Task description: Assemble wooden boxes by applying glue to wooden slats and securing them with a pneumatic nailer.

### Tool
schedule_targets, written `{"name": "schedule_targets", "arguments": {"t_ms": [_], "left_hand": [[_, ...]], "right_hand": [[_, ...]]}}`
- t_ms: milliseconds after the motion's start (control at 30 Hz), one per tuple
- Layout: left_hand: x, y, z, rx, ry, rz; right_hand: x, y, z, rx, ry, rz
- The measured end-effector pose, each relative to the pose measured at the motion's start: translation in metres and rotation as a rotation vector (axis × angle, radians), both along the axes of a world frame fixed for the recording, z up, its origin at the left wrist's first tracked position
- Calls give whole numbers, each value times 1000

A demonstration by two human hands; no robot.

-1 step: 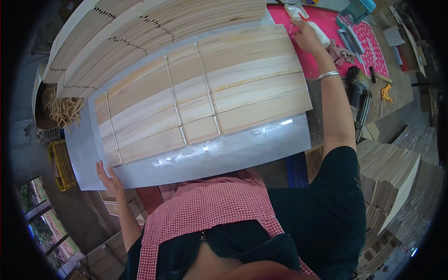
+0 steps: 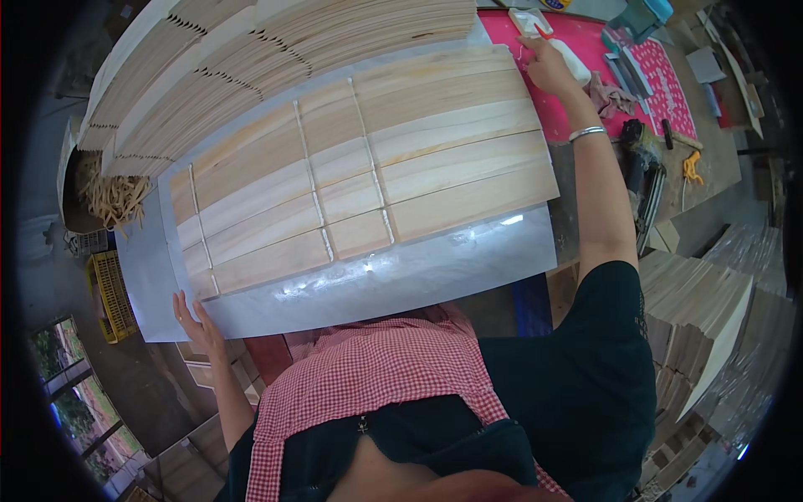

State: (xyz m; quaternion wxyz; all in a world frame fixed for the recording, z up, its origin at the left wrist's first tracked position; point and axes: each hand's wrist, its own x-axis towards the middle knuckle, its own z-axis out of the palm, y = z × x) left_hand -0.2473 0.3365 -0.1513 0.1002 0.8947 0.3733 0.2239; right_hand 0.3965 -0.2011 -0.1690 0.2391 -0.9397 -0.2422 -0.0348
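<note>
Several pale wooden boards (image 2: pixel 452 125) lie edge to edge as a panel on a grey, shiny-surfaced table (image 2: pixel 435 259). Three whitish lines (image 2: pixel 370 159), like beads of glue, run across them. At the panel's near left corner, my left hand (image 2: pixel 199 325) is open, fingers apart, by the table's edge, holding nothing. My right arm reaches to the far right, where my right hand (image 2: pixel 549 69) lies with stretched fingers beside a white bottle (image 2: pixel 575 64) with a red nozzle. The hand covers part of the bottle and does not appear to grip it.
Tall stacks of thin boards (image 2: pixel 242 75) stand along the far left. A box of wood strips (image 2: pixel 113 192) and a yellow crate (image 2: pixel 110 297) are at left. Beyond my right hand, a pink cloth (image 2: pixel 619 50) bears a white tray (image 2: pixel 525 18), a rag (image 2: pixel 612 96) and a teal jug (image 2: pixel 640 21).
</note>
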Motion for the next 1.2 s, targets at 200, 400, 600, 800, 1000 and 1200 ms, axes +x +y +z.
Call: {"name": "schedule_targets", "arguments": {"t_ms": [200,400,600,800,1000,1200], "left_hand": [[-15,-19,-1,3,-3,58],[-28,-17,-14,19,32,93],[-30,-18,-19,25,49,110],[-31,-22,-25,27,46,118],[-37,-24,-30,16,49,140],[-37,-26,-33,-21,8,126]], "right_hand": [[-18,18,13,-84,-22,65],[-34,13,16,-129,105,35],[-42,5,6,-97,63,60],[-71,-3,7,-158,-51,72],[-98,-34,49,-213,-246,-29],[-44,-99,39,-645,-384,-441]]}}
